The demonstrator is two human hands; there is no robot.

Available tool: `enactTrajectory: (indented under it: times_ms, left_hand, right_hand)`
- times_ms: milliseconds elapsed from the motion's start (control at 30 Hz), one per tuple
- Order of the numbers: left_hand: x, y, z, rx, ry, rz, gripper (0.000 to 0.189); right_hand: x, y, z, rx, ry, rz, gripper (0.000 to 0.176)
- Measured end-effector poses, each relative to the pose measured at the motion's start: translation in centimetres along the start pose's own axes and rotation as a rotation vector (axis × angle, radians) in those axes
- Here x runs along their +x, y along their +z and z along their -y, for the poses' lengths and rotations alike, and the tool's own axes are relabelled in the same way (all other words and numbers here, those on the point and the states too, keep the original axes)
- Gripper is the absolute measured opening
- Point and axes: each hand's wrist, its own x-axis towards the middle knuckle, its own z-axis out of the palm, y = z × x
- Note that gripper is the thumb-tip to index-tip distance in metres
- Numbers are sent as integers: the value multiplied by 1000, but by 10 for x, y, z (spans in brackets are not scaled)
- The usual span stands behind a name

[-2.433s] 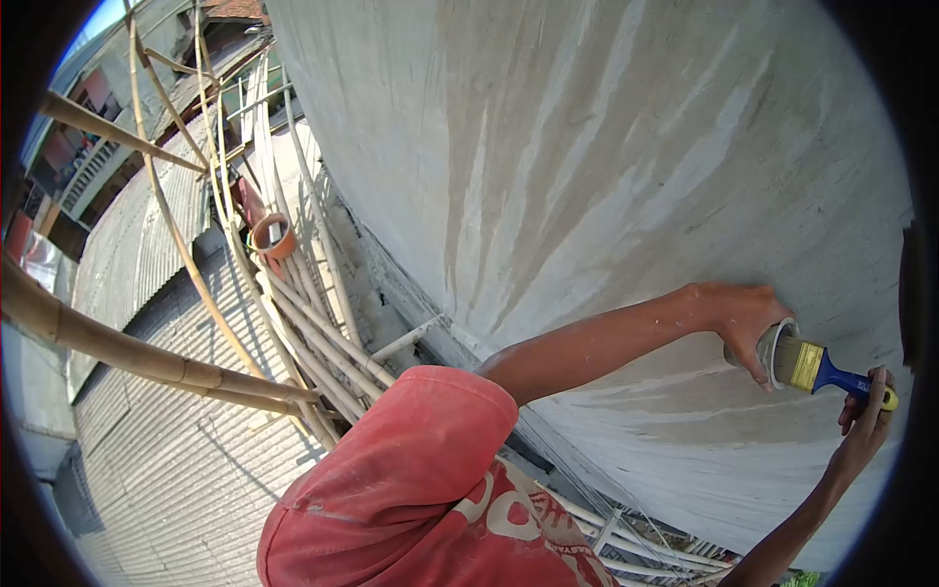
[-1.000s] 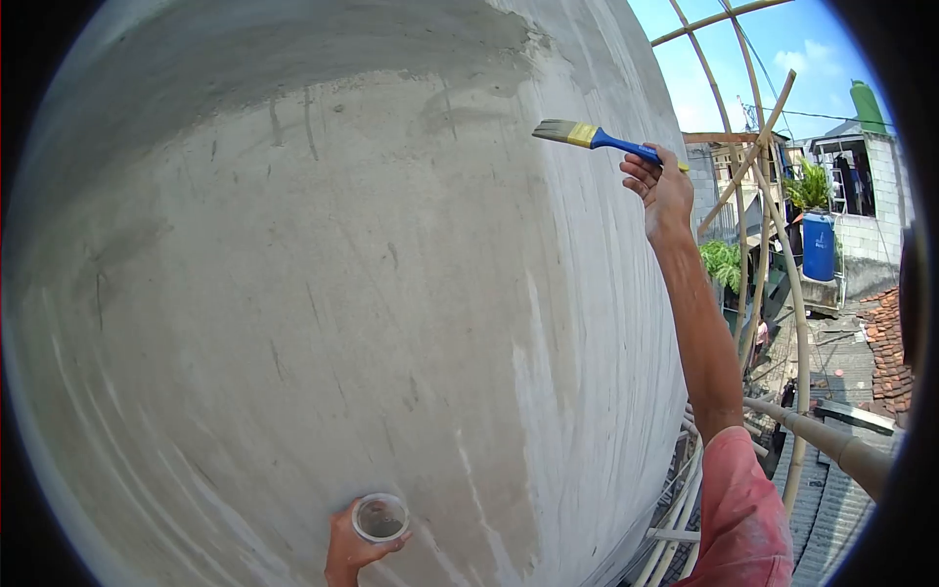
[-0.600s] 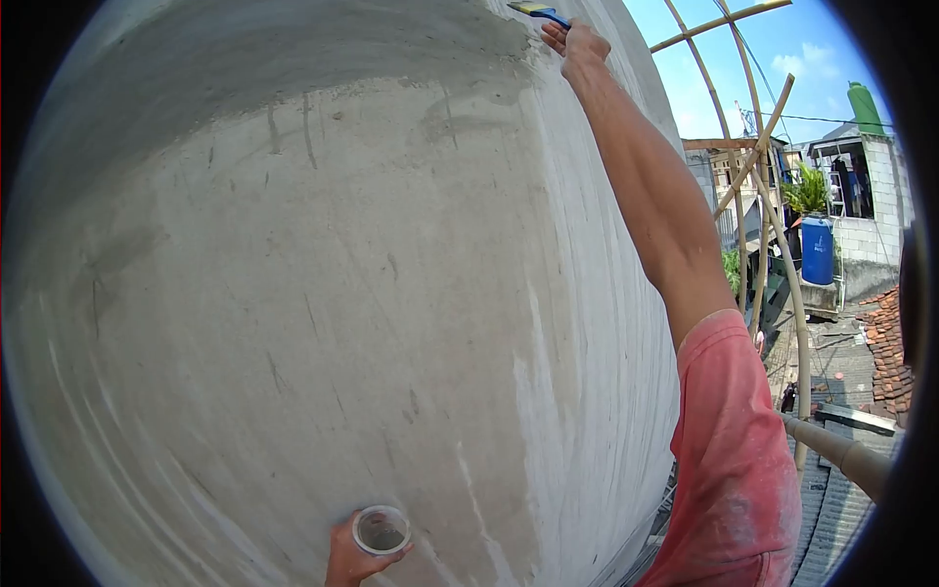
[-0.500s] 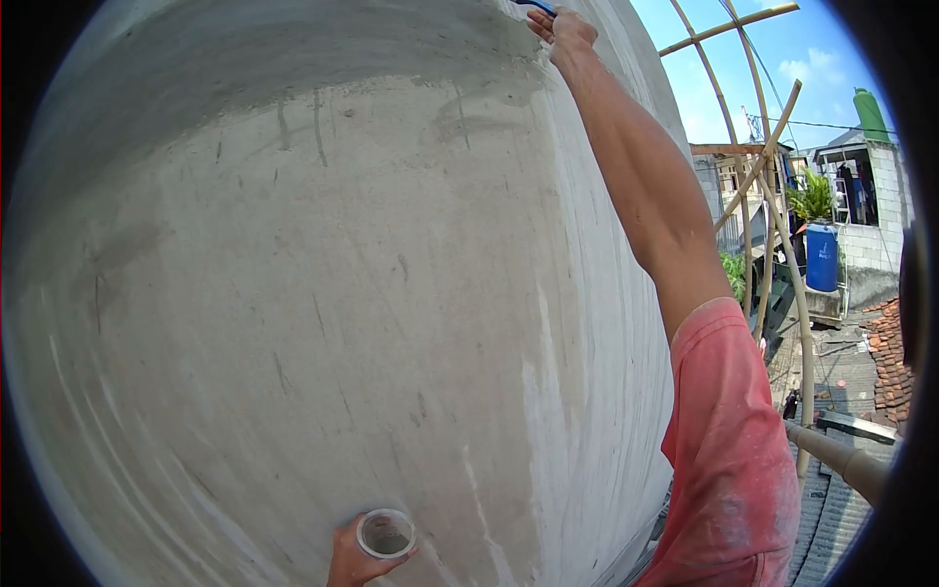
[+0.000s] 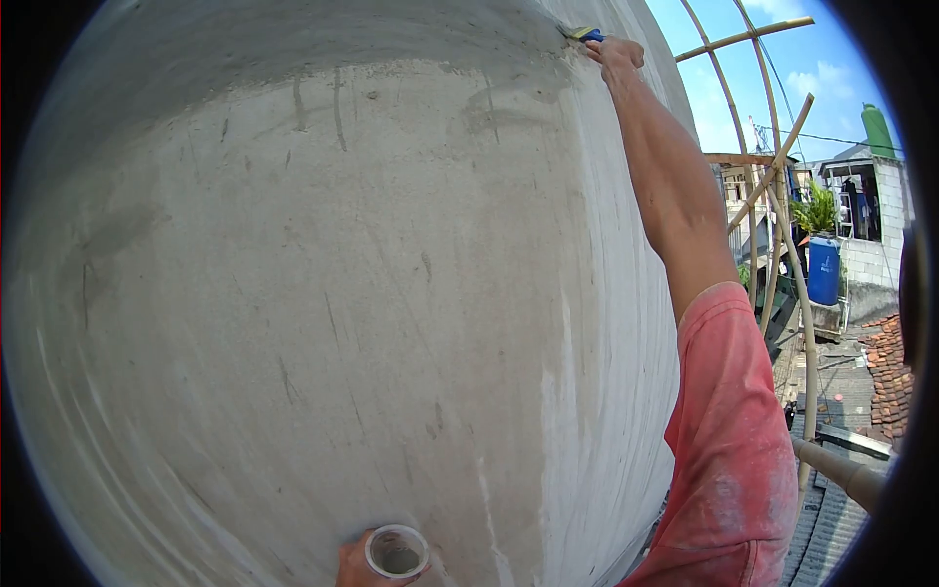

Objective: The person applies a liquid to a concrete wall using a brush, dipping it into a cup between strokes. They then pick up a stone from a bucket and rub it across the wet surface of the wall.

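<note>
While gripping the blue-handled, yellow-banded brush (image 5: 593,36) in the right hand (image 5: 623,52), high at the smooth grey wall (image 5: 313,293), and the round, pale-rimmed cup (image 5: 398,552) low in the left hand (image 5: 352,565), stroke lightly, cup level.

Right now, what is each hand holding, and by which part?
Right hand: the brush, by its blue handle. Left hand: the cup, around its side.

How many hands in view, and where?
2. Left hand at the cup, bottom of view, partly hidden by it; right hand holding the brush, top, right of centre.
</note>
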Motion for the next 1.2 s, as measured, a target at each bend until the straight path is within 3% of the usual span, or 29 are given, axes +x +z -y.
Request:
enactTrajectory:
  times_ms: [67, 133, 167, 233, 300, 367, 400, 467, 500, 600, 633, 700, 733, 800, 967, 1100, 1200]
  left_hand:
    - [-1, -2, -4, 22, -18, 28, 51]
    - [1, -3, -9, -3, -57, 15, 50]
    - [1, -2, -10, -25, -96, 0, 49]
    - [1, -1, -8, -32, -78, 5, 50]
    - [2, 0, -3, -37, -42, -1, 50]
    - [5, 2, 0, -33, -22, -15, 50]
    - [7, 4, 2, -34, -8, -24, 51]
    - [7, 5, 5, -31, 5, -38, 51]
    - [7, 6, 6, -31, 9, -42, 51]
    - [8, 8, 8, -31, 22, -56, 51]
    - [10, 8, 9, -32, 25, -61, 52]
    - [10, 8, 11, -31, 28, -68, 52]
    - [11, 8, 12, -32, 33, -72, 52]
    - [11, 8, 13, -21, 37, -69, 52]
    - [5, 7, 18, -15, 50, -80, 53]
    - [4, 7, 20, -12, 60, -82, 54]
    - [3, 6, 21, -9, 66, -92, 55]
  right_hand:
    - [21, -14, -12, -159, 15, -66, 28]
    - [31, -21, -22, -778, -502, -28, 31]
    - [35, -18, -22, -987, -575, 42, 32]
    - [73, 2, -40, -1145, -1024, 125, 32]
    - [43, 29, -22, -1092, -1124, 221, 30]
    - [38, 67, -23, -1030, -1351, 174, 31]
    - [41, 75, -16, -1031, -1357, 174, 31]
    - [36, 86, 3, -751, -1314, 233, 34]
    - [-11, 65, 41, -555, -887, 488, 37]
    - [-44, 50, 66, -580, -777, 572, 36]
    - [-14, 51, 43, -584, -775, 576, 36]
    - [56, 47, -8, -1212, -1246, 390, 34]
    - [51, 36, -5, -1213, -1252, 391, 34]
    - [13, -13, -6, -1392, -1023, 381, 28]
    - [-2, -67, -22, -1495, -741, 345, 30]
    - [9, -55, -20, -1502, -739, 284, 28]
    - [11, -24, -10, -1531, -1024, 426, 29]
